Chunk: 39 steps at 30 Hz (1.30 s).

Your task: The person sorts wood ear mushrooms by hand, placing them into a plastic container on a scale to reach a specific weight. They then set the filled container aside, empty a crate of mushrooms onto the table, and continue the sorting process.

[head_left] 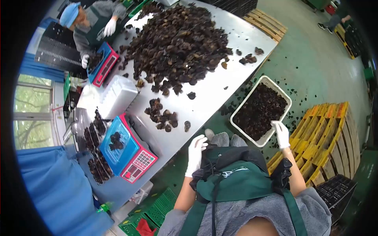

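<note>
Steadily, beside the desk (214, 86) and its heap (179, 43) of dark pieces, work low over the well-filled tub (260, 144) to limit spills. Note left fingers (200, 143) half-open, apparently empty; right fingers (275, 125) bent by the rim, hold impossible to tell.

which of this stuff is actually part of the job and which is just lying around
Seem part of the job:
- heap of dark pieces on the metal table
- white tub of dark pieces, at the right hand
- near scale, a few pieces on it

Seem just lying about:
- yellow pallets
- green crates
- red cloth
</note>
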Each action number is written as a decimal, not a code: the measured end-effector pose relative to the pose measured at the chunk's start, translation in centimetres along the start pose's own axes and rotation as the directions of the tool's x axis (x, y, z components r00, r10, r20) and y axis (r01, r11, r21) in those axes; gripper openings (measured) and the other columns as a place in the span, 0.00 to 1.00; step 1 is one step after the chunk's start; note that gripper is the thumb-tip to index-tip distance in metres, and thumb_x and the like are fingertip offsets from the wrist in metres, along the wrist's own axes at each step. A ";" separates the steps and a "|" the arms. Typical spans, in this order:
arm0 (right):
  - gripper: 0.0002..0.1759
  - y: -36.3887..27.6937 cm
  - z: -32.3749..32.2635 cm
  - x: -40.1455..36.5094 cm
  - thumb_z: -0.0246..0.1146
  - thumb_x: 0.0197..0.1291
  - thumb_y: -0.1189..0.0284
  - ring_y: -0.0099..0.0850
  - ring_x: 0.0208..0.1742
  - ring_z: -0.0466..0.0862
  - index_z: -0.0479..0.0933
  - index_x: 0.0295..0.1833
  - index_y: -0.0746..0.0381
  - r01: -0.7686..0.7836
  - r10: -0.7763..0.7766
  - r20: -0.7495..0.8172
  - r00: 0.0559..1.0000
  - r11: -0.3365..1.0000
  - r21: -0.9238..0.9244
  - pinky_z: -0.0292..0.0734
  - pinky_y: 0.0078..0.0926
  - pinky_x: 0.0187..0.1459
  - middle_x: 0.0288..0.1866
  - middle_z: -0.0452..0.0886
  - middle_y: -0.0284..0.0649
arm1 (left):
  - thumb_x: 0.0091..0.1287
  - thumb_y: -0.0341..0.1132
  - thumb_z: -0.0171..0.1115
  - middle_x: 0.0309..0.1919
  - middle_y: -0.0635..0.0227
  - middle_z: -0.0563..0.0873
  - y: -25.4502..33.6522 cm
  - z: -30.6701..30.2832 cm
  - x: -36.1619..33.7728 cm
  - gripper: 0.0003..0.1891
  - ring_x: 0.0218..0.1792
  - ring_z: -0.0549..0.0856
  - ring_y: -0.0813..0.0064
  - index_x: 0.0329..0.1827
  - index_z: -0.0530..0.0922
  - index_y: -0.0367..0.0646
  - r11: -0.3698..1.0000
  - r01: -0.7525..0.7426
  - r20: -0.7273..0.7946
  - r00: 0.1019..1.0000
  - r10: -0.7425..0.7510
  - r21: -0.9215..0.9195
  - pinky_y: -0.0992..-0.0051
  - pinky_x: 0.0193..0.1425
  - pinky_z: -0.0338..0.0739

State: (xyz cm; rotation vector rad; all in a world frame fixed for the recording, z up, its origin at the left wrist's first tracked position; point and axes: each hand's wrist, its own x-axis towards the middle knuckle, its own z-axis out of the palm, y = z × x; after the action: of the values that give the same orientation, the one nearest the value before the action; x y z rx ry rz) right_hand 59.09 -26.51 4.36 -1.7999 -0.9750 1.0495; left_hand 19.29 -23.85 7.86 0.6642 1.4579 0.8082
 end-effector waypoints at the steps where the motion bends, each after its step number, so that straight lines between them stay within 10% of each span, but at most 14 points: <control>1: 0.14 -1.9 2.7 1.4 0.53 0.74 0.71 0.24 0.47 0.83 0.81 0.53 0.66 0.058 -0.058 0.041 0.997 0.998 0.002 0.77 0.23 0.53 0.48 0.86 0.38 | 0.77 0.36 0.52 0.49 0.62 0.88 0.1 -1.3 -0.1 0.15 0.39 0.85 0.80 0.60 0.78 0.41 0.999 -0.039 -0.068 0.997 0.038 -0.022 0.79 0.45 0.78; 5: 0.14 -7.4 14.4 5.2 0.60 0.67 0.73 0.36 0.52 0.85 0.80 0.56 0.63 0.422 -0.371 0.261 0.891 0.889 -0.176 0.77 0.29 0.58 0.50 0.85 0.45 | 0.76 0.33 0.53 0.42 0.66 0.88 0.4 -6.0 1.0 0.13 0.34 0.82 0.83 0.56 0.81 0.39 0.973 -0.232 -0.191 0.955 0.228 0.000 0.81 0.38 0.76; 7: 0.22 -11.4 19.5 5.8 0.63 0.65 0.67 0.39 0.57 0.83 0.75 0.63 0.59 0.331 -0.216 0.412 0.885 0.915 -0.231 0.77 0.33 0.59 0.57 0.81 0.46 | 0.76 0.31 0.53 0.40 0.67 0.88 1.0 -7.9 1.7 0.12 0.31 0.80 0.85 0.55 0.81 0.38 0.976 -0.219 -0.271 0.939 0.214 0.012 0.83 0.36 0.74; 9: 0.28 -9.5 25.6 7.8 0.64 0.64 0.67 0.41 0.57 0.82 0.70 0.69 0.59 0.409 -0.397 0.390 0.831 0.911 0.056 0.76 0.35 0.61 0.58 0.80 0.47 | 0.76 0.27 0.51 0.39 0.68 0.87 1.7 -9.7 2.6 0.12 0.32 0.77 0.86 0.55 0.81 0.37 0.978 -0.207 -0.341 0.920 0.191 -0.009 0.84 0.37 0.71; 10: 0.34 -11.9 26.8 8.4 0.62 0.64 0.75 0.41 0.65 0.78 0.63 0.75 0.61 0.685 -0.535 0.437 0.723 0.637 -0.352 0.73 0.33 0.66 0.70 0.70 0.52 | 0.76 0.27 0.52 0.39 0.68 0.87 1.2 -11.0 3.4 0.12 0.31 0.76 0.86 0.55 0.81 0.37 0.972 -0.235 -0.349 0.911 0.219 -0.002 0.84 0.37 0.71; 12: 0.27 -13.0 30.5 9.5 0.62 0.62 0.76 0.41 0.59 0.81 0.71 0.68 0.60 0.781 -0.703 0.366 0.610 0.454 -0.429 0.75 0.33 0.62 0.62 0.76 0.47 | 0.76 0.27 0.52 0.39 0.68 0.87 1.3 -12.7 4.4 0.11 0.31 0.76 0.86 0.55 0.81 0.37 0.968 -0.252 -0.393 0.890 0.231 -0.003 0.84 0.37 0.71; 17: 0.10 -13.1 29.7 10.4 0.60 0.60 0.79 0.40 0.43 0.82 0.80 0.46 0.60 0.670 -0.507 0.559 0.656 0.732 -0.124 0.78 0.33 0.48 0.40 0.81 0.41 | 0.74 0.25 0.54 0.50 0.63 0.85 2.8 -14.2 7.4 0.13 0.50 0.83 0.74 0.59 0.78 0.35 0.945 -0.322 -0.524 0.795 0.307 0.066 0.75 0.57 0.76; 22: 0.33 -12.9 20.5 7.5 0.66 0.51 0.80 0.48 0.68 0.71 0.74 0.67 0.58 0.296 -0.624 0.007 0.782 0.361 -0.884 0.65 0.42 0.68 0.67 0.72 0.50 | 0.72 0.26 0.54 0.65 0.55 0.76 6.6 -16.1 12.8 0.19 0.65 0.75 0.62 0.64 0.76 0.37 0.790 -0.327 -0.520 0.613 0.595 0.518 0.63 0.70 0.67; 24: 0.32 -14.4 22.1 7.7 0.66 0.53 0.79 0.49 0.69 0.69 0.74 0.67 0.58 0.533 -0.647 0.178 0.742 0.408 -0.742 0.64 0.42 0.69 0.67 0.73 0.50 | 0.72 0.29 0.53 0.65 0.54 0.76 7.8 -16.7 15.5 0.21 0.67 0.72 0.59 0.68 0.73 0.38 0.692 -0.263 -0.458 0.587 0.668 0.672 0.60 0.73 0.63; 26: 0.23 -16.5 27.0 8.4 0.59 0.64 0.74 0.47 0.65 0.75 0.76 0.65 0.61 0.515 -0.332 0.459 0.824 0.778 -0.360 0.68 0.39 0.67 0.63 0.77 0.52 | 0.72 0.31 0.52 0.66 0.54 0.75 7.5 -17.6 18.2 0.23 0.67 0.71 0.56 0.71 0.71 0.41 0.660 -0.201 -0.433 0.613 0.661 0.724 0.59 0.73 0.60; 30: 0.23 -19.1 42.1 10.6 0.56 0.68 0.71 0.42 0.67 0.74 0.73 0.68 0.58 0.790 -0.607 0.694 0.386 0.606 0.091 0.71 0.39 0.66 0.66 0.75 0.45 | 0.70 0.32 0.54 0.67 0.55 0.75 7.1 -18.7 18.9 0.27 0.66 0.71 0.54 0.73 0.68 0.43 0.584 -0.110 -0.343 0.717 0.607 0.804 0.58 0.72 0.61; 34: 0.19 -19.5 49.9 12.9 0.60 0.66 0.67 0.37 0.63 0.74 0.76 0.61 0.57 0.984 -0.574 0.817 0.042 0.165 0.065 0.74 0.35 0.60 0.64 0.76 0.39 | 0.60 0.27 0.56 0.60 0.57 0.78 7.9 -19.0 16.7 0.27 0.62 0.74 0.55 0.66 0.74 0.42 0.529 -0.142 -0.200 0.820 0.537 0.837 0.58 0.70 0.64; 35: 0.17 -19.9 49.8 13.3 0.61 0.65 0.67 0.39 0.61 0.75 0.76 0.58 0.57 0.946 -0.343 0.939 -0.018 0.297 0.127 0.73 0.38 0.60 0.63 0.75 0.40 | 0.57 0.26 0.56 0.58 0.58 0.79 7.1 -19.5 16.3 0.27 0.59 0.76 0.56 0.63 0.76 0.42 0.576 -0.236 -0.158 0.819 0.551 0.783 0.59 0.69 0.65; 39: 0.20 -18.2 43.3 13.8 0.62 0.64 0.66 0.44 0.65 0.73 0.75 0.61 0.57 0.843 -0.247 0.966 -0.072 0.503 0.192 0.72 0.42 0.64 0.66 0.72 0.43 | 0.54 0.28 0.60 0.60 0.58 0.79 6.7 -17.1 11.6 0.28 0.61 0.75 0.56 0.64 0.76 0.42 0.663 -0.268 -0.138 0.859 0.493 0.699 0.59 0.70 0.65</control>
State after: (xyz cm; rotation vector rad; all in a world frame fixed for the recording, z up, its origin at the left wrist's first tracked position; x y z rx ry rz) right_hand 20.65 3.77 3.19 -0.4365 -2.7733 1.2764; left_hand 1.13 -12.06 5.97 1.4932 1.9619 0.7267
